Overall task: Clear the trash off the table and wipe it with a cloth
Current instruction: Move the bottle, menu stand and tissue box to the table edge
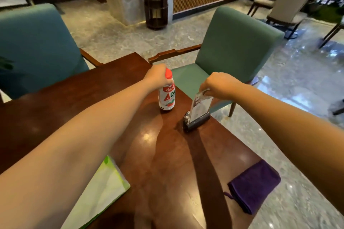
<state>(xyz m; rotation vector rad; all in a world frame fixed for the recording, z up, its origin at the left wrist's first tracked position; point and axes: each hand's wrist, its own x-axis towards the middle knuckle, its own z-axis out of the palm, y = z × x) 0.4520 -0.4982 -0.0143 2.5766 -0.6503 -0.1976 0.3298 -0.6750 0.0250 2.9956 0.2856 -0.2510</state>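
While both arms reach across the dark wooden table point(37, 113), each hand is occupied toward its far right corner. The left hand point(158, 78) is closed round the neck of a white plastic bottle point(167, 98), just below its red cap point(168, 74). The bottle stands upright with its base on the table surface and bears a red and green label. The right hand point(220, 83) has its fingers curled over the top edge of a clear acrylic sign holder point(202, 105), which leans back slightly in a black base point(197, 121) resting on the table. Sign holder and bottle stand near each other but apart, the bottle to the left.

A folded purple cloth point(255, 186) lies flat at the near right edge of the table, well apart from both hands and untouched. A flat green and white packet point(104, 189) lies at the near left, partly covered by the left forearm; its contents cannot be determined.

Two green upholstered chairs with wooden arms stand beyond the table, one far left point(33, 46) and one far right point(236, 42). The floor is grey polished stone.
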